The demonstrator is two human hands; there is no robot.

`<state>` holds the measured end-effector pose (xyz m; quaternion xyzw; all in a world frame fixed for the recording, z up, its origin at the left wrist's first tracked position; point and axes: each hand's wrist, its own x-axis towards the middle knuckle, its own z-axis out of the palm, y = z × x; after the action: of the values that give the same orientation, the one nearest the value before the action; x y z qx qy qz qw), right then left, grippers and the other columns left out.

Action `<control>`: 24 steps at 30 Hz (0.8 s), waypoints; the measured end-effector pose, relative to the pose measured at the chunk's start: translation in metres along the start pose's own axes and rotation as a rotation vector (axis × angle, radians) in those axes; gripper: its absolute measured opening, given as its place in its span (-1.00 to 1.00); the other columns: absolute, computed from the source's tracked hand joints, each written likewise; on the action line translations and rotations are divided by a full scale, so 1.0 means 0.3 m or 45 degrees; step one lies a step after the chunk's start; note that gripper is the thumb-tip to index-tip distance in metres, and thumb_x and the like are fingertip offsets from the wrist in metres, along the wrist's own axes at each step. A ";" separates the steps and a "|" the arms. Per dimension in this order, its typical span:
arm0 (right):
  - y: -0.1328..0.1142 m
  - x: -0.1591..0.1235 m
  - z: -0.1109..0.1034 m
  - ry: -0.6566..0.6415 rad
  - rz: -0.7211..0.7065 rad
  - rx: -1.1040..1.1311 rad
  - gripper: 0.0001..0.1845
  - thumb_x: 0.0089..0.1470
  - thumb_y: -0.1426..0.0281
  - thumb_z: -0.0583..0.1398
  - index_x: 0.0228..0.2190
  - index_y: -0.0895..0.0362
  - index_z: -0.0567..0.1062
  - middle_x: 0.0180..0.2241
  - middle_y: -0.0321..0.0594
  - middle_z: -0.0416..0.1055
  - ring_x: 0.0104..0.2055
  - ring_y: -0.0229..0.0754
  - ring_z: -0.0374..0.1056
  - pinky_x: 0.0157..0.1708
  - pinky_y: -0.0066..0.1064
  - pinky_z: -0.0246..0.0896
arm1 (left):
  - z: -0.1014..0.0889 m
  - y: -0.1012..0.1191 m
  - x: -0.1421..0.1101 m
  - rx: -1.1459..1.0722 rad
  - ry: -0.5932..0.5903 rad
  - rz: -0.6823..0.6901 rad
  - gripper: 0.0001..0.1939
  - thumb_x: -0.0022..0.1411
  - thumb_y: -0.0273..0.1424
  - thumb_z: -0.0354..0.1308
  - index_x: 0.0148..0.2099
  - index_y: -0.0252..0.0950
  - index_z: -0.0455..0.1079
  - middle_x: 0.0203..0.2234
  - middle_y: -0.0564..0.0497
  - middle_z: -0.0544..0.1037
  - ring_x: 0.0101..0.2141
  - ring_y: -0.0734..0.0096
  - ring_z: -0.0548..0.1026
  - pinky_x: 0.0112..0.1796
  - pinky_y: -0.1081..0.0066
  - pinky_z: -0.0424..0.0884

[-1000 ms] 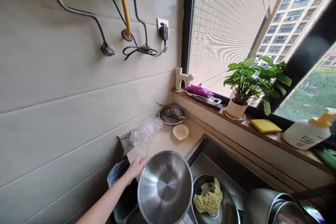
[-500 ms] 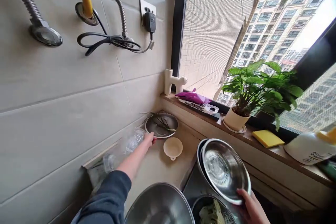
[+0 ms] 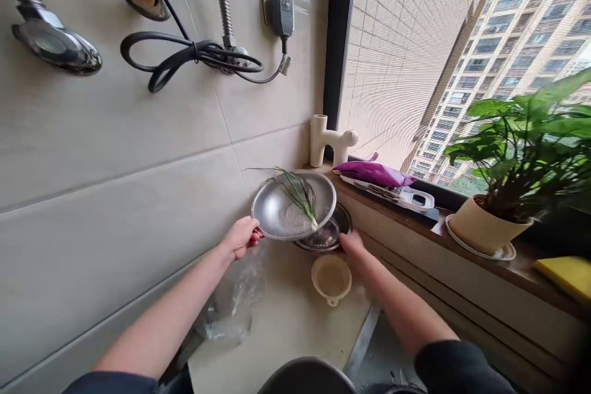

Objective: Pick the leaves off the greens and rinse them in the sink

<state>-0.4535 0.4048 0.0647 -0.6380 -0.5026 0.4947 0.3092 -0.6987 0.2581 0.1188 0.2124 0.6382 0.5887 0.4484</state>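
My left hand (image 3: 242, 237) is closed on the rim of a metal strainer (image 3: 277, 212), lifted and tilted above the back corner of the counter. Inside the strainer lie a few green onions (image 3: 302, 200), their leaves reaching past its far rim. Partly under the strainer is a metal bowl (image 3: 330, 237), gripped at its right rim by my right hand (image 3: 351, 243), which is slightly blurred. A cream funnel-shaped dish (image 3: 331, 278) sits on the counter just in front of the bowl.
Crumpled clear plastic (image 3: 235, 308) lies on the counter at left. A large metal pot (image 3: 307, 378) stands at the bottom edge, beside the sink (image 3: 383, 345). The windowsill holds a white ornament (image 3: 330, 140), a purple packet (image 3: 373, 172), a potted plant (image 3: 492, 225) and a yellow sponge (image 3: 566, 277).
My left hand has raised the strainer with the green onions off the counter. My right hand has carried the metal bowl from over the sink to the back corner, under the strainer.
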 end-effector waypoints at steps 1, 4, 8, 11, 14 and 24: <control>-0.005 0.016 0.060 -0.023 0.030 -0.012 -0.50 -0.23 0.34 0.25 -0.17 0.22 0.35 -0.42 -0.10 0.41 -0.48 -0.13 0.36 -0.55 -0.35 0.33 | 0.010 -0.014 0.014 0.036 0.026 0.000 -0.94 -0.08 -0.50 0.00 -0.52 -0.31 0.14 -0.76 0.13 0.34 -0.78 0.70 0.16 -0.72 0.66 0.11; 0.011 0.043 0.182 -0.114 0.105 -0.044 -0.50 -0.19 0.23 0.24 -0.22 0.29 0.37 -0.41 -0.05 0.40 -0.47 -0.16 0.35 -0.54 -0.37 0.29 | 0.037 -0.062 0.054 0.138 0.079 0.026 -0.96 -0.04 -0.50 -0.02 -0.49 -0.31 0.15 -0.78 0.16 0.32 -0.77 0.67 0.20 -0.71 0.66 0.13; 0.063 0.055 0.215 -0.248 0.116 -0.025 -0.57 -0.06 0.23 0.16 -0.33 0.41 0.40 -0.52 -0.11 0.38 -0.48 -0.23 0.34 -0.50 -0.46 0.23 | 0.053 -0.117 0.088 0.214 0.091 0.026 -0.96 0.00 -0.51 -0.04 -0.48 -0.30 0.16 -0.78 0.16 0.31 -0.77 0.66 0.21 -0.71 0.66 0.13; 0.071 0.059 0.158 -0.259 0.084 0.014 -0.63 -0.05 0.28 0.16 -0.29 0.35 0.41 -0.52 -0.15 0.40 -0.49 -0.25 0.34 -0.49 -0.50 0.26 | 0.065 -0.155 0.101 0.185 0.080 -0.025 -0.92 0.01 -0.53 -0.06 -0.50 -0.30 0.14 -0.79 0.16 0.30 -0.79 0.67 0.17 -0.71 0.66 0.12; 0.068 0.036 0.030 -0.199 -0.009 0.105 -0.64 -0.09 0.28 0.20 -0.23 0.19 0.41 -0.41 -0.17 0.44 -0.42 -0.23 0.37 -0.47 -0.50 0.31 | 0.085 -0.193 0.109 0.158 0.089 -0.089 -0.89 0.04 -0.52 -0.05 -0.51 -0.30 0.13 -0.79 0.16 0.31 -0.79 0.67 0.18 -0.70 0.64 0.14; 0.740 -0.570 -0.780 0.046 0.337 0.320 -0.50 -0.45 0.08 0.33 -0.39 0.09 0.51 -0.37 -0.12 0.51 -0.24 0.02 0.43 -0.33 -0.33 0.40 | 0.040 -0.282 -0.185 0.549 -0.232 0.264 -0.54 0.09 -0.18 0.10 0.01 -0.24 0.16 -0.49 0.05 0.46 -0.57 0.47 0.46 -0.48 0.45 0.39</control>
<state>-0.1593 0.1993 -0.0039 -0.6635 -0.3429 0.5786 0.3277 -0.6389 0.2022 0.0581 0.4195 0.6806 0.4603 0.3859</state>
